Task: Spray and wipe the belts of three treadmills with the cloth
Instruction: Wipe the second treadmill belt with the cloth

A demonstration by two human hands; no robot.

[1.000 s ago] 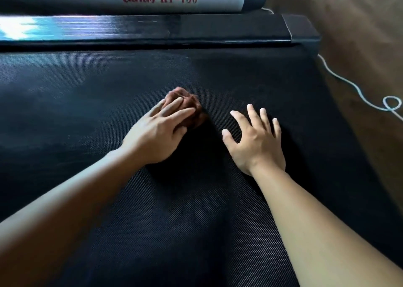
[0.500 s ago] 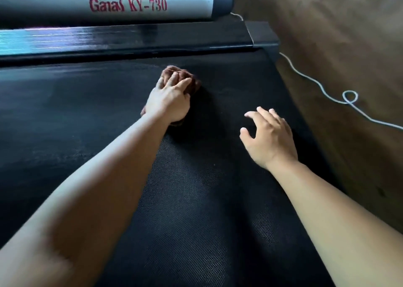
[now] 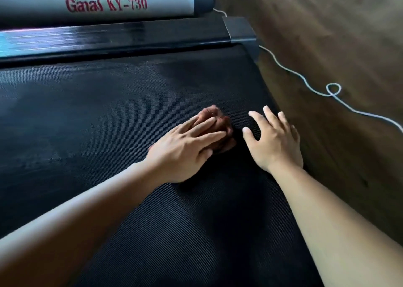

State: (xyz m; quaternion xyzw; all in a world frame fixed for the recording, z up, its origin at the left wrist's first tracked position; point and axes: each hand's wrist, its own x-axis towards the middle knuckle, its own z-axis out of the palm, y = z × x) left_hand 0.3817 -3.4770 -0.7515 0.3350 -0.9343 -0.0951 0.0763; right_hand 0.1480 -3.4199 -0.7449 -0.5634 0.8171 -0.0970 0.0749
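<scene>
Left hand [image 3: 185, 149] flat over bunched brown cloth [image 3: 218, 120], fingers straight, pressing down rather than gripping. Right hand [image 3: 274, 142] spread open, palm down on belt [image 3: 109, 112] just beside the cloth, near the belt's right edge. Hands close together, not touching. Cloth mid-belt, right of centre, well short of the glossy black trim [image 3: 109, 37] and the grey cover [image 3: 98, 3] marked "Ganas KY-730".

Risks, as judged from here:
- Cloth wadded small, so narrow contact per stroke; likely missed strips, especially far left.
- Nothing curled round the cloth; on a fast pull, possible slip out from under the palm.
- Weight on the right hand; if belt free to roll, possible lurch forward.
- Darker patch ahead toward the trim, perhaps damp; streaks if left unwiped.
- White cord [image 3: 305, 81] looped on wooden floor [image 3: 327, 35] beside the treadmill: snag hazard on moving to the next machine.
- Spray bottle not in view.
</scene>
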